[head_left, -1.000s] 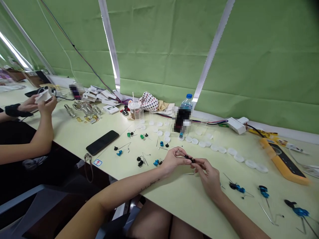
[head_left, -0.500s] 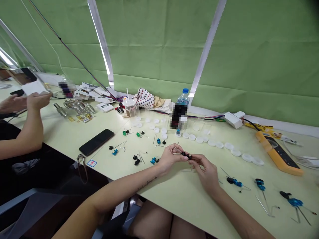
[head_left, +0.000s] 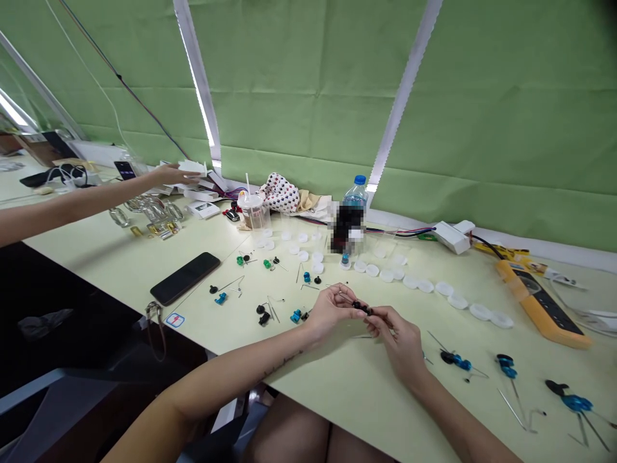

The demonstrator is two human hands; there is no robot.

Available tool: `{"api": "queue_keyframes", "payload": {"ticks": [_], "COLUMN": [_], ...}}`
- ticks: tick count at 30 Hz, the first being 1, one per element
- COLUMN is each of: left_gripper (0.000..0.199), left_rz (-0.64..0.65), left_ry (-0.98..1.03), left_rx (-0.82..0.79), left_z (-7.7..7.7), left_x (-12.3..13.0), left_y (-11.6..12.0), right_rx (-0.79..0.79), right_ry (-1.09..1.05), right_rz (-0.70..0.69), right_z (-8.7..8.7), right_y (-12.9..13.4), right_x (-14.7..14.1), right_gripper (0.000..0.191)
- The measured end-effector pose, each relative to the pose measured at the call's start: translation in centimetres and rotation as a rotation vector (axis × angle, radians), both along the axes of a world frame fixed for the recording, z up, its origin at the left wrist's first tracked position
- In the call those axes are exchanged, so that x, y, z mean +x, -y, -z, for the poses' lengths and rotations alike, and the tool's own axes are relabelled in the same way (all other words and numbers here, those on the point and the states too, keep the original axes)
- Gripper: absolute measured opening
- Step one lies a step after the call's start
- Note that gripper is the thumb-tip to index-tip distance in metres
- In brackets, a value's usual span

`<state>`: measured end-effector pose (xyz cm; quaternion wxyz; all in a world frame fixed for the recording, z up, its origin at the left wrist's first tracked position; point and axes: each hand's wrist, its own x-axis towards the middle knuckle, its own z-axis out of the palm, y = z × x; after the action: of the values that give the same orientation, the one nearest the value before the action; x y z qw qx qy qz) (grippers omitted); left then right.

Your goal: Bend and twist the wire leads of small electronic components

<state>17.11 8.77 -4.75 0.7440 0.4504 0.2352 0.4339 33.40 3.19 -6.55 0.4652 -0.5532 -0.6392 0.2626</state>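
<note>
Both my hands are over the table, fingers pinched together on one small black part (head_left: 362,308) whose exact kind I cannot make out. My left hand (head_left: 333,310) grips its left end and my right hand (head_left: 396,329) closes on its right end. A thin metal rod (head_left: 362,336) lies on the table beneath them. To the left, a blue part (head_left: 295,316) sits close to my left wrist. Beyond my right hand are several groups of pieces, among them a blue part (head_left: 463,364), a black round piece (head_left: 505,360) and bent metal rods (head_left: 511,409).
A dark phone (head_left: 186,278) lies left. Small white cups (head_left: 409,281) form a curved row behind my hands. A water bottle (head_left: 357,191), a plastic drink cup (head_left: 251,209) and an orange power strip (head_left: 542,305) stand farther back. A co-worker's arm (head_left: 106,193) reaches across white boxes.
The co-worker's arm has stretched right to the pile of white boxes; the white object held before is gone from the far left. My hands stay pinched on the black part, almost unmoved.
</note>
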Motion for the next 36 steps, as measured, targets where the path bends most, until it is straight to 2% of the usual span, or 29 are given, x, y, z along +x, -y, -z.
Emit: {"api": "queue_keyframes", "payload": {"ticks": [5, 9, 14, 19, 36], "left_gripper": [0.038, 0.039, 0.040, 0.039, 0.040], "left_rz": [-0.020, -0.056, -0.061, -0.058, -0.040], "left_ry": [-0.031, -0.025, -0.001, -0.041, -0.041], "left_rx": [-0.006, -0.034, -0.120, -0.096, -0.082], "left_z": [0.0, 0.0, -0.2, 0.2, 0.1], "left_x": [0.0, 0.0, 0.0, -0.1, -0.2], "left_y": [0.2, 0.1, -0.1, 0.0, 0.2], "right_rx": [-0.025, -0.023, 0.012, 0.038, 0.009], "right_ry": [0.040, 0.007, -0.031, 0.019, -0.028], "right_rz": [-0.019, -0.007, 0.027, 0.029, 0.015], "right_z": [-0.5, -0.1, 0.2, 0.4, 0.3], "right_y": [0.1, -0.1, -0.2, -0.3, -0.1], "right_x": [0.0, -0.1, -0.3, 0.0, -0.1], "right_gripper": [0.026, 0.024, 0.032, 0.024, 0.027]}}
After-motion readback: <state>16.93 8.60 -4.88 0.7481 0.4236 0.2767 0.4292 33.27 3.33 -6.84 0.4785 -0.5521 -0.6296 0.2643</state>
